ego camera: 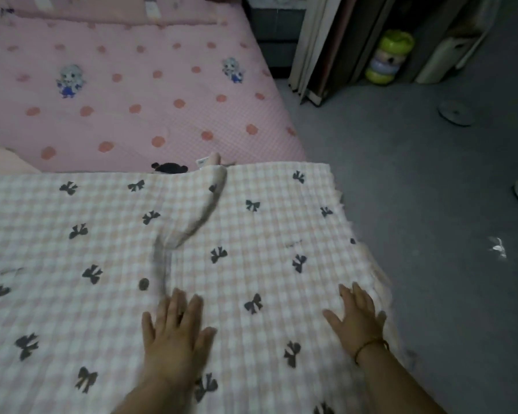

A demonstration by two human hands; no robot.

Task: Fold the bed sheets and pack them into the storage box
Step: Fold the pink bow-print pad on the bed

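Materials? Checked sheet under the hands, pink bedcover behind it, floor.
Checked sheet: soft cotton-like cloth, matte; it rucks into a ridge and looks frayed at the right edge.
Pink bedcover: quilted fabric, matte, fine grid texture.
Floor: grey, dull, perhaps concrete or low carpet; cannot tell.

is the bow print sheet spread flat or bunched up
Spread mostly flat; one raised crease runs up the sheet from the left hand.

Grey floor (431,189), pink bed (162,85), leaning boards (320,49)
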